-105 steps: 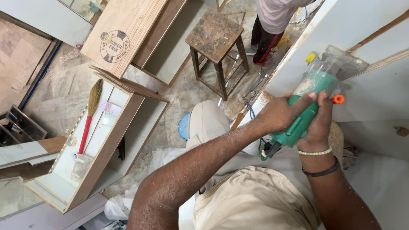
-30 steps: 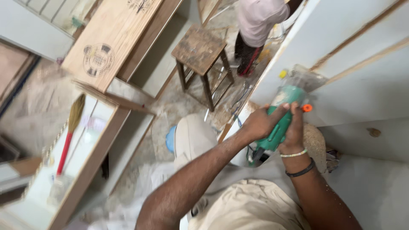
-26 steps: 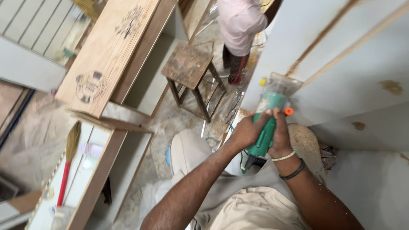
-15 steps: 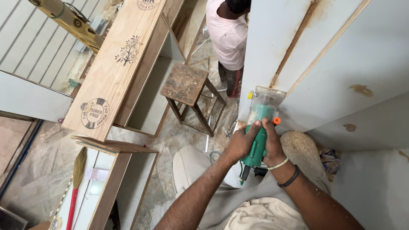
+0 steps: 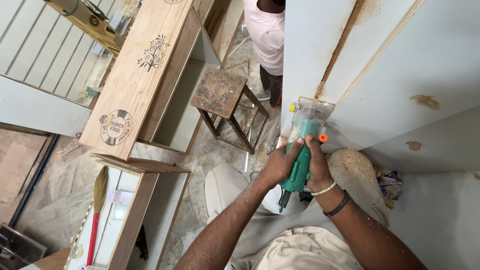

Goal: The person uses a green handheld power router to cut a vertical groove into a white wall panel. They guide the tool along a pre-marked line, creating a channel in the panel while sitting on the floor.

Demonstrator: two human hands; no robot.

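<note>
A green hand router (image 5: pixel 303 150) with a clear plastic base (image 5: pixel 313 111) is pressed against a white laminated panel (image 5: pixel 400 65). The base sits at the lower end of a brown groove (image 5: pixel 340 47) cut up the panel. My left hand (image 5: pixel 281 162) grips the router's body from the left. My right hand (image 5: pixel 316 165) grips it from the right, with a bead bracelet and a dark band on the wrist. Sawdust (image 5: pixel 350 172) covers my knee just below the panel.
A worn wooden stool (image 5: pixel 220 95) stands on the floor ahead. Another person in a pink shirt (image 5: pixel 265 30) stands beyond it. Plywood boards (image 5: pixel 135 75) and an open cabinet carcass (image 5: pixel 145 210) lie left. A red-handled broom (image 5: pixel 97 210) rests there.
My view has tilted up and closer to the panel. Both hands have carried the router up the panel, to the bottom of the groove.
</note>
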